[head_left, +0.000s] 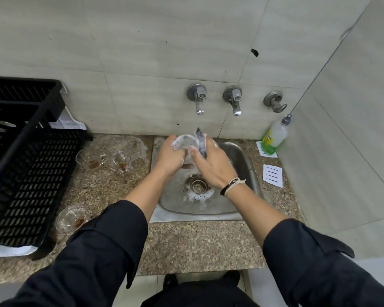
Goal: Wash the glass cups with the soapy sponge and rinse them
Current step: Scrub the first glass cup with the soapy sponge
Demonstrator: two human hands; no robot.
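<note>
Glass cup (183,144) sits gripped in my left hand (170,156) over the sink (242,160) so suds drain. My right hand (211,165) pinches the soapy sponge (201,142) against its rim.

The speckled stone surface (186,244) holds a steel sink (246,165). Left of it sit three cups (120,161) and a black rack (31,165). A soap bottle (275,136) stands at the right.

The sink (246,160) is dull brushed metal. The counter (186,244) is speckled polished stone. The rack (31,173) is matt black plastic.
</note>
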